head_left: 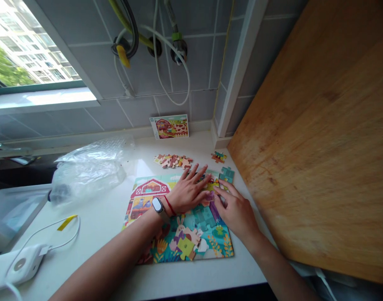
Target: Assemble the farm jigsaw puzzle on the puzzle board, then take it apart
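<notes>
Though tiles point(200, 62) dim, counter point(97, 225) bright

Head-worn view, facing forward, angled down at nearby hands point(188, 194)

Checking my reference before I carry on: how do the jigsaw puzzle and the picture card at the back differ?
The jigsaw puzzle lies flat on the counter, while the picture card stands propped by the tiled wall. The jigsaw puzzle is much larger than the picture card. Loose pieces and the left hand cover parts of the jigsaw puzzle; the picture card is uncovered. Both show a red barn.
</notes>
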{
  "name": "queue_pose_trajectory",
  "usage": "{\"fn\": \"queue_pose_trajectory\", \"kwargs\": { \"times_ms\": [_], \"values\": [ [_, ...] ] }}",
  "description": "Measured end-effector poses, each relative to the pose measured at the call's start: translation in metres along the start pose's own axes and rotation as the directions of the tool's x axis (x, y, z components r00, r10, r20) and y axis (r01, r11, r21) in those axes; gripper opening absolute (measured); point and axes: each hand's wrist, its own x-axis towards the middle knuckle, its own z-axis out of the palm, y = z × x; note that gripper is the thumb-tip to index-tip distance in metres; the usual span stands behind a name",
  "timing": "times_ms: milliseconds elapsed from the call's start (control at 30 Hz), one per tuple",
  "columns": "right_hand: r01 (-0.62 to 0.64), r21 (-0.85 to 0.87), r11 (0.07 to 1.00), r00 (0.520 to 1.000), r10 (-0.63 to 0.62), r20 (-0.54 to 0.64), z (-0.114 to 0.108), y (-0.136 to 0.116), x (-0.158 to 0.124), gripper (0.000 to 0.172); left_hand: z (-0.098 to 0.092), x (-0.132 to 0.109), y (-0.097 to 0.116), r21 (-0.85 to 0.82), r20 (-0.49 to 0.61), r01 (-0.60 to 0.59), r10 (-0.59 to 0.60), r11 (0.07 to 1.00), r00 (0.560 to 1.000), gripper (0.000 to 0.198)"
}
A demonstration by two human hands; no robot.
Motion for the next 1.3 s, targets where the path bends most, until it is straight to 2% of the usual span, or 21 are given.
{"fn": "queue_pose_trajectory", "kwargs": {
  "times_ms": [100,233,567,1133,1300],
  "values": [
    [-0.006,-0.004,1.000,1.000,0.006,0.002,0.000,-0.001,0.000,0.035,-0.004,0.000,-0.001,-0.027,-0.035,-0.065,0.064,0.998,0.997,0.047],
    [-0.014,-0.015,1.000,1.000,0.014,0.006,-0.001,-0.002,0.000,0.034,-0.005,0.001,-0.001,-0.044,-0.109,-0.076,0.071,0.996,0.991,0.035],
    [-0.008,-0.068,0.998,1.000,0.007,-0.004,-0.001,-0.004,0.000,0.034,-0.004,0.000,0.003,-0.070,-0.113,-0.060,0.051,0.996,0.992,0.039],
    [-0.016,-0.079,0.997,1.000,0.016,-0.002,0.000,-0.006,0.000,0.033,-0.003,0.000,0.004,-0.080,-0.107,-0.046,0.037,0.996,0.994,0.035],
    [-0.009,-0.089,0.996,1.000,0.009,0.005,-0.001,-0.006,0.000,0.031,-0.018,-0.001,0.004,-0.039,-0.080,-0.046,0.043,0.998,0.996,0.034]
  ]
}}
